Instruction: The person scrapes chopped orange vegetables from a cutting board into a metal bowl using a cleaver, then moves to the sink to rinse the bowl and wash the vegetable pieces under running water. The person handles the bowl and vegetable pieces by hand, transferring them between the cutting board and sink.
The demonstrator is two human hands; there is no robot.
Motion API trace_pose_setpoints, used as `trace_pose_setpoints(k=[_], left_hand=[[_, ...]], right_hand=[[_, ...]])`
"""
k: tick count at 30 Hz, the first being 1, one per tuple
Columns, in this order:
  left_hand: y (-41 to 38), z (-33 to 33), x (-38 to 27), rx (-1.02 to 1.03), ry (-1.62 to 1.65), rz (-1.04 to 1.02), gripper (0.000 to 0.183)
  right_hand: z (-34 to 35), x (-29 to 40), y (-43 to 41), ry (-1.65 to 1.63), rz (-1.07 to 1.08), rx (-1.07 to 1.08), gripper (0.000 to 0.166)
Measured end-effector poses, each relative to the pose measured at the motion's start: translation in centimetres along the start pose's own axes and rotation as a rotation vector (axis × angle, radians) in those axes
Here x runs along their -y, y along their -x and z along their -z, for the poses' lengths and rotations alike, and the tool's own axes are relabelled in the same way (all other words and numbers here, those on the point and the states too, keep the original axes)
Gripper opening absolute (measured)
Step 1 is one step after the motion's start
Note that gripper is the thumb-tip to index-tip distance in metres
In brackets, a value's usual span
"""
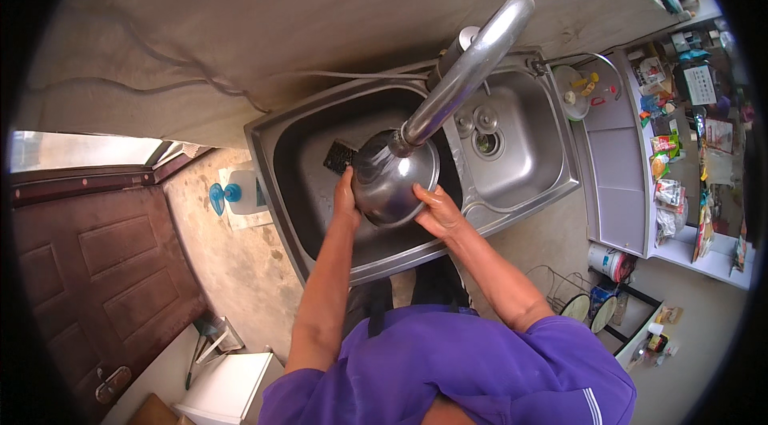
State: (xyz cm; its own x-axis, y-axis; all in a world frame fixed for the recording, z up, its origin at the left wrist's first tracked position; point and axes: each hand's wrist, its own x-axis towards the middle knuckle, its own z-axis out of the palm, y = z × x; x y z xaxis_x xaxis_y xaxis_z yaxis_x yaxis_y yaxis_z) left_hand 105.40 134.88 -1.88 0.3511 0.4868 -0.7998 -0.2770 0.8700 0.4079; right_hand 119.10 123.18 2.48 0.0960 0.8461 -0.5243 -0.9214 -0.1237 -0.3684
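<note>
Between my two hands is a round, shiny metal bowl, its domed outer side facing up under the faucet. Water runs from the spout onto the dome. My left hand grips the bowl's left edge, with the fingers mostly hidden beneath. On the right edge, my right hand holds it with the thumb on top. The bowl is above the large left basin of a stainless steel double sink. A dark scouring pad lies in that basin beside my left fingertips.
The smaller right basin holds metal drain parts beside its drain. A plastic jug with a blue cap stands left of the sink. Shelves with packets line the right side. A brown door is at the left.
</note>
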Motion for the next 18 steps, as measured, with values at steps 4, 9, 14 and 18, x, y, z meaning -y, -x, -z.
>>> trace_pose_setpoints(k=[4,9,14,18], left_hand=[[-5.7,2.8,-0.8,0.074,-0.272,0.117,0.048],[-4.4,-1.5,-2.6,-0.029,-0.540,0.138,0.050],[-3.5,-3.4,-2.9,0.050,-0.850,-0.095,0.043],[-3.0,-4.2,-1.8,-0.019,-1.319,-0.721,0.041]], right_hand=[[0.0,1.0,1.1,0.323,-0.189,0.108,0.032],[-0.2,1.3,0.0,0.799,-0.071,0.216,0.030],[-1.5,2.1,-1.8,1.425,-0.134,0.213,0.022],[-0.7,0.5,-3.5,1.278,0.040,0.172,0.016]])
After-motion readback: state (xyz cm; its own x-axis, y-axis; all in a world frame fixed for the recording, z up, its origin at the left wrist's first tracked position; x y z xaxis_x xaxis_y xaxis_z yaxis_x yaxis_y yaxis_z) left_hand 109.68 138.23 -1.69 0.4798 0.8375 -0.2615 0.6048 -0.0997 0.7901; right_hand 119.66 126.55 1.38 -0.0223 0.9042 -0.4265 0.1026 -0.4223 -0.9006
